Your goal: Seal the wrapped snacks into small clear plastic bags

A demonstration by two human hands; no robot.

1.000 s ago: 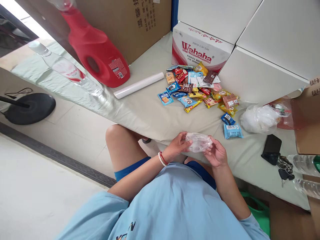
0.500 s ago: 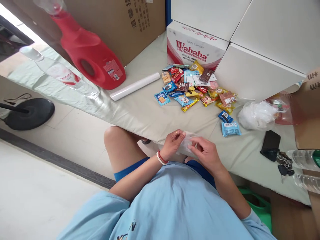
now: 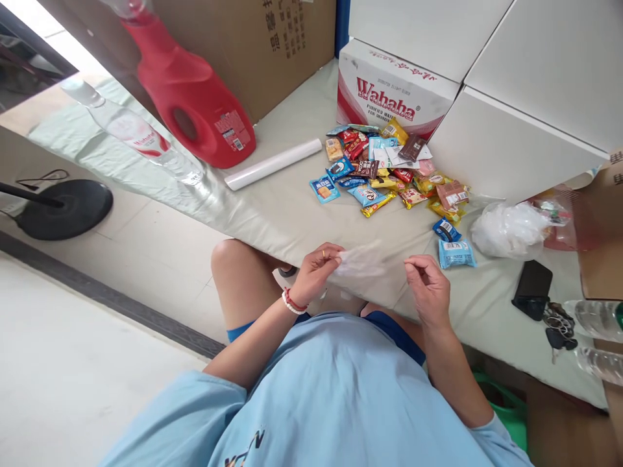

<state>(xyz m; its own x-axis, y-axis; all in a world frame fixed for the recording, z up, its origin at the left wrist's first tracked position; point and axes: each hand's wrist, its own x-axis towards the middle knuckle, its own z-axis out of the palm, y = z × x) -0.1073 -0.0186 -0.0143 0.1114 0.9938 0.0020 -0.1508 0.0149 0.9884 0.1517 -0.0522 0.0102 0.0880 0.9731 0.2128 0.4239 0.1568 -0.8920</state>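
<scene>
A thin clear plastic bag [image 3: 363, 259] is pinched between the thumb and fingers of my left hand [image 3: 321, 269], in front of the table's near edge. It stretches out to the right, blurred. My right hand [image 3: 431, 288] is closed in a pinch a little beyond the bag's blurred right end; what its fingertips hold, if anything, I cannot make out. Past both hands lies a heap of small wrapped snacks [image 3: 384, 170]. A light blue snack packet [image 3: 456, 253] and a dark blue packet [image 3: 446, 229] lie nearest to my right hand.
A white plastic roll [image 3: 275, 163], a red jug [image 3: 195, 97] and a water bottle [image 3: 139, 136] are on the left. A Wahaha box [image 3: 389, 91] backs the snacks. To the right are a bundled white bag [image 3: 509, 230], a black phone-like object [image 3: 533, 288], keys [image 3: 557, 321] and bottles [image 3: 596, 318].
My hands have moved apart: the left slightly leftward with the plastic bag, the right away to the right. The bag has spread out wider. The view has shifted a little.
</scene>
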